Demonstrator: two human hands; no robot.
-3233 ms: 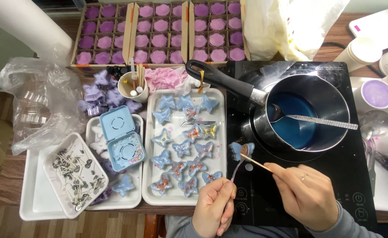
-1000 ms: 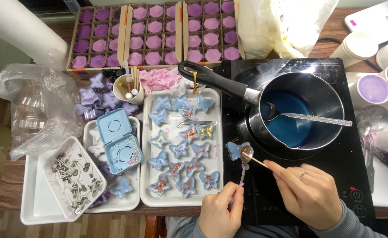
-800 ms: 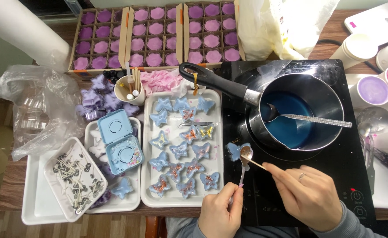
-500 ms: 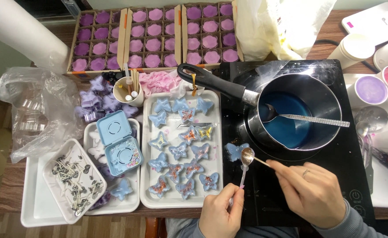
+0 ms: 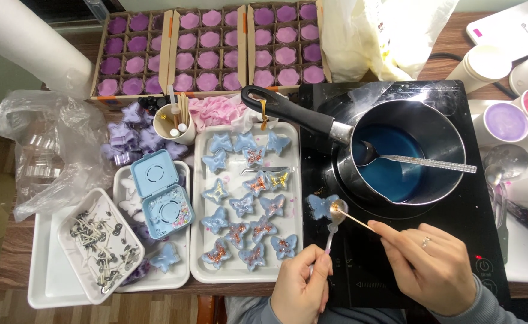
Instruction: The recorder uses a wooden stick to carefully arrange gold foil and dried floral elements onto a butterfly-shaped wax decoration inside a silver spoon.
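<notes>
Fingers of the left hand (image 5: 303,288) are pinched together on the handle of a small spoon (image 5: 334,219), whose bowl rests over a blue butterfly mould piece (image 5: 322,206) lying on the black induction hob (image 5: 486,240), just beside the white tray (image 5: 222,273). The right hand (image 5: 432,267) is clamped on a thin wooden stick (image 5: 357,219), with the tip touching the spoon bowl. On the white tray lie roughly fourteen blue butterfly pieces (image 5: 240,204), most already carrying coloured flecks at the centre; a few near the top look plain. Judged from this, decoration is well advanced, with the piece under the spoon in hand and few left. The saucepan (image 5: 450,129) of blue liquid sits on the hob with a metal spoon (image 5: 420,161) resting inside. Cardboard boxes (image 5: 210,51) of purple flower shapes stand behind.
</notes>
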